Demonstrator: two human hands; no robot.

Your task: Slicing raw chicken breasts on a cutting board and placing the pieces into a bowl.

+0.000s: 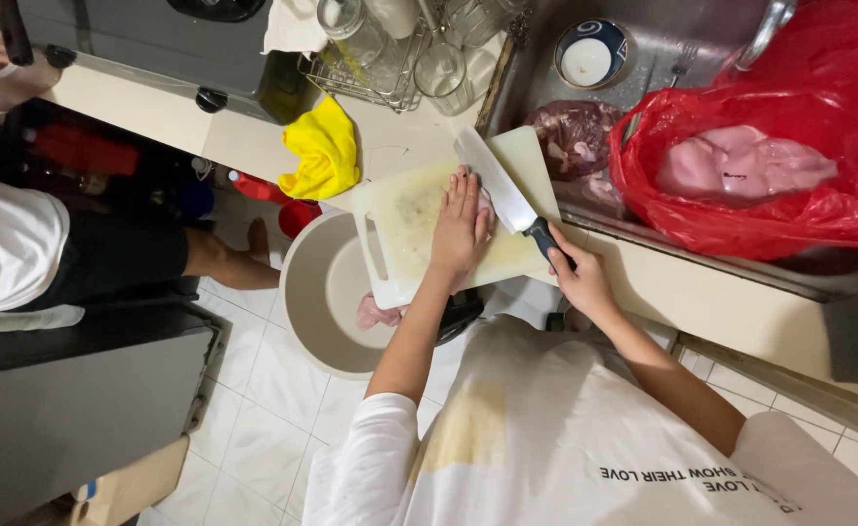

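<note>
My left hand (460, 226) lies flat, fingers together, pressing a pale piece of meat onto a white cutting board (400, 219) that juts over the counter edge. My right hand (577, 278) grips the black handle of a cleaver (495, 180). Its wide blade lies slanted across the board's far right corner, right beside my left fingers. Below the board stands a beige basin (312, 292) on the floor, with a pink piece of meat (375, 314) inside.
The sink on the right holds a red plastic bag (838, 209) with pink meat, a dark chunk of meat (570, 131) and a blue-rimmed bowl (590, 54). A yellow cloth (326, 146), a dish rack (400, 58) and a stove (156, 39) lie beyond. Another person (19, 244) stands at left.
</note>
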